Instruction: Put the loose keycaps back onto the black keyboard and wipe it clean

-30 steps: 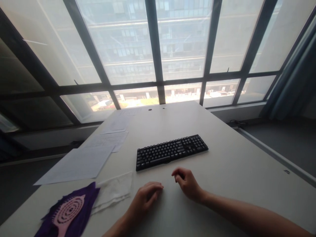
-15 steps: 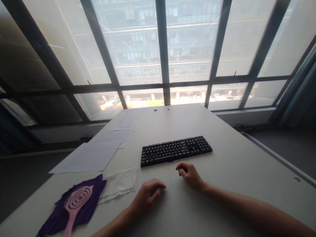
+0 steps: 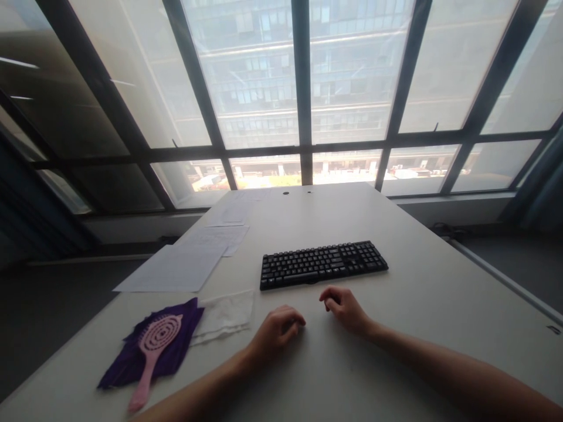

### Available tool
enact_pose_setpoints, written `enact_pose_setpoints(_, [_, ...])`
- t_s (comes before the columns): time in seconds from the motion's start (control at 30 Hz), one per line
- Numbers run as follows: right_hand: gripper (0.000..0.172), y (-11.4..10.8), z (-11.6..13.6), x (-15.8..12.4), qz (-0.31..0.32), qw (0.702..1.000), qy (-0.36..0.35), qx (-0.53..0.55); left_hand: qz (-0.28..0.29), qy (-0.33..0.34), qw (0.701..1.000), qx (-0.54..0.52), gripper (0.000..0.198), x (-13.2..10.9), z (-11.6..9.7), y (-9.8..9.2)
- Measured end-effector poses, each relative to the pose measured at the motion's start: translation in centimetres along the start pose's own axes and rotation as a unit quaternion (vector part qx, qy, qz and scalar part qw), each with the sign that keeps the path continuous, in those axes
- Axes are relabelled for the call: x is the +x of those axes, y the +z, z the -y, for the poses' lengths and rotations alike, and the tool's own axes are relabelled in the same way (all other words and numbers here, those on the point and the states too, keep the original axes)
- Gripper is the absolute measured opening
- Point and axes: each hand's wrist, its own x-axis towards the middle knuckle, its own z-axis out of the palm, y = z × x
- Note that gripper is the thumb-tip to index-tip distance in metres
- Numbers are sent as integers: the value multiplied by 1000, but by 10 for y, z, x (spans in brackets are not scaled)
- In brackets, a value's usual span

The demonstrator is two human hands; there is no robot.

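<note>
My left hand (image 3: 278, 329) rests on the white table with fingers loosely bent, thumb and forefinger apart, holding nothing. To its right, my right hand (image 3: 343, 307) lies with fingers loosely curled and a gap by the thumb; nothing shows in it. Just beyond my right hand is a black keyboard (image 3: 323, 265), apart from the fingertips. Left of my left hand, a folded white cloth (image 3: 224, 315) lies flat. Beside that, a pink hairbrush (image 3: 162, 334) sits on a crumpled purple cloth (image 3: 182, 349), its handle pointing toward me.
Sheets of paper (image 3: 169, 268) lie along the left edge of the white table (image 3: 417, 293). Two small dark round spots, one a cable hole (image 3: 285, 193), are at its far end. Tall framed windows (image 3: 259, 76) stand behind, with curtains (image 3: 37, 205) at the sides.
The whole view has shifted, so the table and its things appear slightly further right and higher. Both hands keep nearly the same pose and place on the table.
</note>
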Motion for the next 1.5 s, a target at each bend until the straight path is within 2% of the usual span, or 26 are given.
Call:
enact_pose_setpoints(0.67, [18, 0, 2, -1, 7, 1000, -15, -8, -28, -1, 1000, -13, 23, -3, -3, -3])
enact_pose_setpoints(0.73, [18, 0, 2, -2, 8, 1000, -16, -8, -48, -3, 999, -7, 25, -2, -3, -4])
enact_pose_setpoints(0.83, [19, -1, 5, -2, 2, 1000, -20, -12, -132, -19, 991, 0, 37, 1, 2, -8])
enact_pose_setpoints(0.93, [24, -13, 8, 6, -47, 996, -66, -24, -222, -41, 974, 16, 56, 8, 16, -19])
enact_pose_setpoints(1.0, [26, -32, 8, 20, -118, 985, -121, -46, -256, -66, 964, 31, 64, 16, 28, -34])
enact_pose_setpoints(1.07, [29, -60, 1, 39, -214, 958, -165, -93, -271, -105, 956, 41, 65, 29, 41, -53])
enact_pose_setpoints(1.13, [32, -91, -14, 58, -310, 918, -179, -172, -258, -162, 952, 46, 64, 43, 52, -73])
enact_pose_setpoints(1.2, [41, -120, -33, 73, -380, 887, -134, -227, -223, -228, 947, 40, 63, 58, 60, -89])
enact_pose_setpoints(1.23, [45, -132, -44, 78, -406, 877, -80, -246, -205, -250, 945, 39, 63, 65, 63, -94])
enact_pose_setpoints(1.3, [55, -148, -62, 84, -412, 866, 55, -277, -182, -274, 944, 40, 64, 77, 67, -100])
enact_pose_setpoints(1.37, [60, -154, -74, 86, -400, 864, 122, -280, -173, -281, 943, 43, 67, 86, 72, -101])
enact_pose_setpoints(1.5, [59, -150, -83, 86, -368, 873, 146, -283, -180, -309, 933, 47, 72, 97, 84, -101])
